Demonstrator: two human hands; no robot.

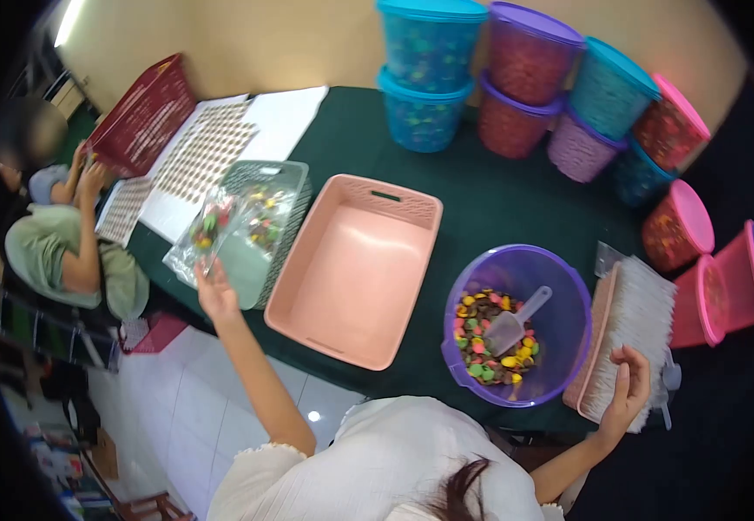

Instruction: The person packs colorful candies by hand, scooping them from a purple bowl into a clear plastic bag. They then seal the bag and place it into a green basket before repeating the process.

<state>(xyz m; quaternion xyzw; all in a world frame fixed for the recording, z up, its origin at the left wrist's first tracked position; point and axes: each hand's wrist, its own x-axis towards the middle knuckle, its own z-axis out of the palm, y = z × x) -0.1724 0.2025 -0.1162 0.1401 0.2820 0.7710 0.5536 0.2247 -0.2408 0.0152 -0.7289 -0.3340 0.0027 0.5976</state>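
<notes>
My left hand pinches the edge of a clear plastic bag with colourful candies in it, held over the near left side of a grey-green basket. More filled bags lie inside that basket. My right hand is at a tightly packed row of clear empty-looking bags standing in a narrow pink basket; its fingers are apart and no bag shows in them. Between my hands are a pink basket with nothing in it and a purple tub of mixed candies holding a clear scoop.
Lidded tubs of candy stand stacked along the back and right. At left, sheets of round stickers lie by a dark red basket, where another person sits. A measuring scoop lies at the far right.
</notes>
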